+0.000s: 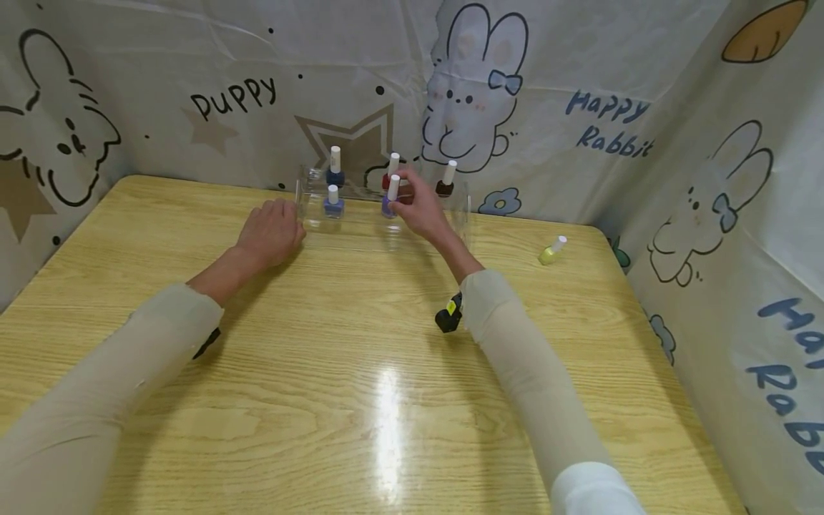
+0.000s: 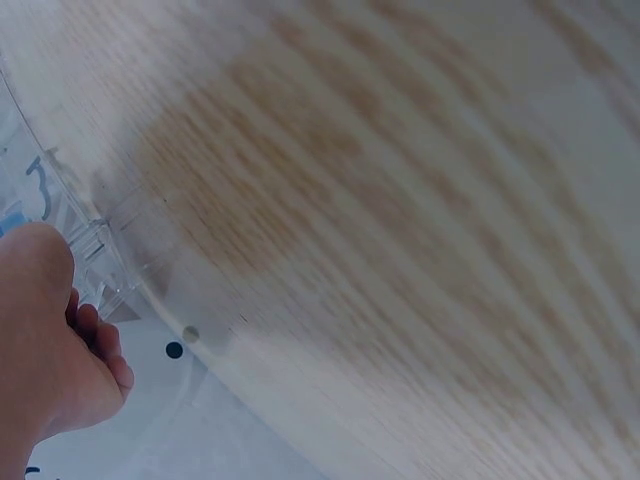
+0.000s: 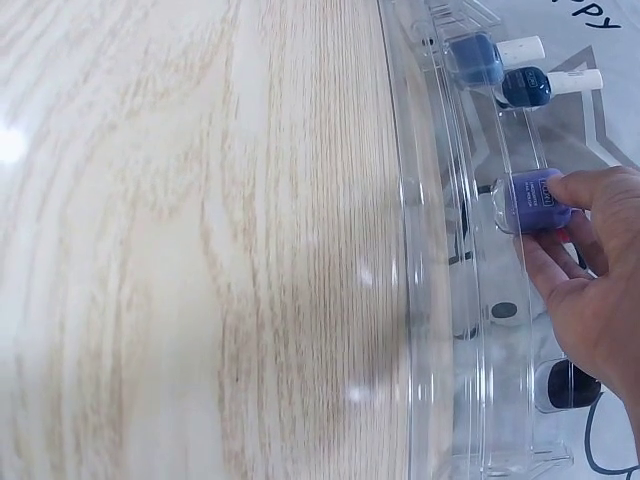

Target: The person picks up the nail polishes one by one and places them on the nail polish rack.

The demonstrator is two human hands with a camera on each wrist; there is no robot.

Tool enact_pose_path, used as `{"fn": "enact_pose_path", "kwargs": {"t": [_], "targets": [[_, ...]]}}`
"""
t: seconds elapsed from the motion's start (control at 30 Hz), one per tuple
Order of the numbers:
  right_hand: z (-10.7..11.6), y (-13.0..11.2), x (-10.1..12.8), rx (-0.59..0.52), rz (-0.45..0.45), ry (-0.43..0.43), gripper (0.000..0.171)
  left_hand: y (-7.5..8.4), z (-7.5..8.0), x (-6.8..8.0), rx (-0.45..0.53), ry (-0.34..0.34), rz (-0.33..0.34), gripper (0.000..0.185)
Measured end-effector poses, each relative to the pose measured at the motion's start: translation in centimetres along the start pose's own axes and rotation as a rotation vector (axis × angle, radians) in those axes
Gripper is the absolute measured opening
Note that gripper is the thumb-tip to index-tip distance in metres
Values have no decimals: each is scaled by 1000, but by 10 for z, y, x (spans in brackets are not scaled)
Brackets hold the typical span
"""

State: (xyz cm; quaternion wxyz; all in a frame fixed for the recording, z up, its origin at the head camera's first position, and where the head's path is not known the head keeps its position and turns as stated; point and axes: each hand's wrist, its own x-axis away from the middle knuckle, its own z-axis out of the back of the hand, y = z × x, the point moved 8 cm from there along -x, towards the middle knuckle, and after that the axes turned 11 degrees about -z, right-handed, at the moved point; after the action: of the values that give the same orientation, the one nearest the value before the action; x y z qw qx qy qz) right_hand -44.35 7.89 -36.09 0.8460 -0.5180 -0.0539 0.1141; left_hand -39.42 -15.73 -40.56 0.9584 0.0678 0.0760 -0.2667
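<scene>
On clear rack (image 1: 309, 207), right hand (image 1: 421, 207) pinching half-hidden purple bottle (image 3: 530, 200), left hand (image 1: 270, 232) relaxed.

Bottles (image 1: 334, 187) crowd the clear rack (image 1: 309, 197); table (image 1: 360, 386) before it lies open.

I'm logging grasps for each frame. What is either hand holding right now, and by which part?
The right hand pinches the purple nail polish bottle by its glass body, in the clear rack. The left hand holds nothing, resting beside the rack's end.

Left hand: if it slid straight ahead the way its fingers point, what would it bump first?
Probably the clear rack: the left hand already rests against its end, with the light blue bottle just beyond.
</scene>
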Motion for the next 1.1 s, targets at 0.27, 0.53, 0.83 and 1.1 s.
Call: {"fn": "enact_pose_path", "kwargs": {"t": [0.27, 0.53, 0.83, 1.1], "targets": [[0, 5, -4, 0, -3, 4, 45, 0, 0, -1, 15, -8, 17, 24], [-2, 6, -5, 37, -9, 13, 43, 3, 1, -1, 3, -17, 6, 24], [-3, 7, -6, 62, 0, 12, 41, 2, 1, -1, -8, -3, -1, 24], [-4, 10, -7, 60, -17, 4, 41, -1, 0, -1, -4, -17, 13, 24]]}}
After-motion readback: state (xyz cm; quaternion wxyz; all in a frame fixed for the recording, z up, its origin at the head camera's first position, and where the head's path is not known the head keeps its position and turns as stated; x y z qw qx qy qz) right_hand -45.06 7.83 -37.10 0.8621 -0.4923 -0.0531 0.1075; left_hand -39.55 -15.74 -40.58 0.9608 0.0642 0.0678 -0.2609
